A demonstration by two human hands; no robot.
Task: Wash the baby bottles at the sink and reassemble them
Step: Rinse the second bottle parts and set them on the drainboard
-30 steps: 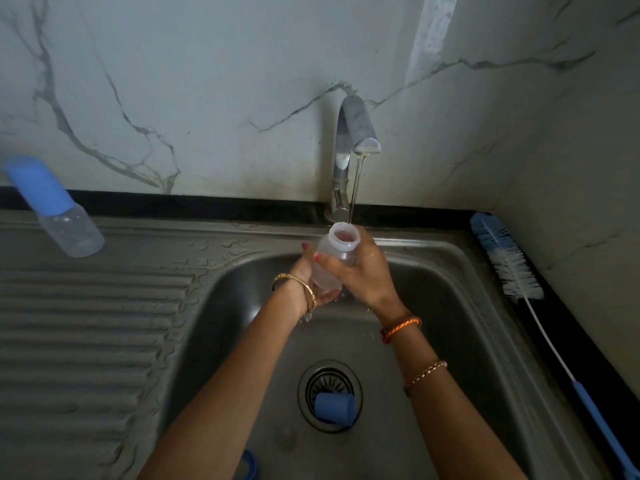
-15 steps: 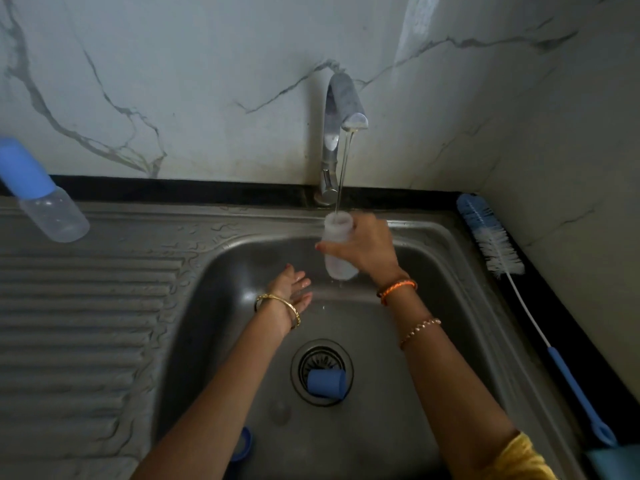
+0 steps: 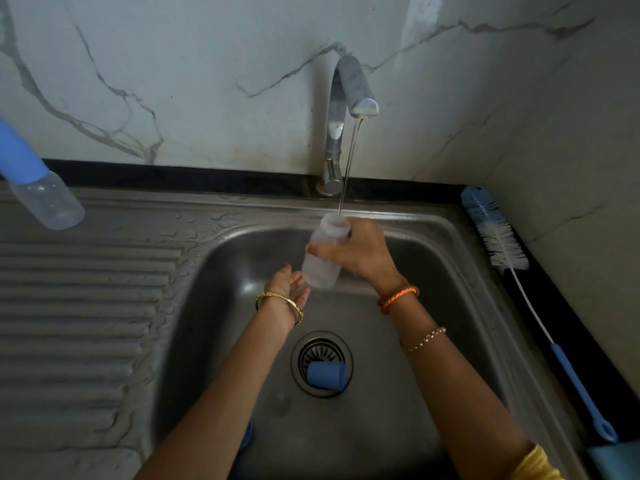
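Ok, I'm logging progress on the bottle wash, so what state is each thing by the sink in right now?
tap: running, thin stream into the open bottle
open bottle: uncapped, gripped by the right hand
left hand: open, beside the bottle's base
capped bottle: blue cap on, on the drainboard
blue cap: lying on the drain
bottle brush: lying unused on the counter edge

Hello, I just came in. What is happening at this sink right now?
A person is rinsing a baby bottle. The right hand grips an uncapped clear bottle under the tap, and a thin stream of water runs into its mouth. The left hand is open just below the bottle and holds nothing. A blue cap lies on the drain in the sink. Another bottle with a blue cap is on the draining board, and a bottle brush lies on the counter to the right.
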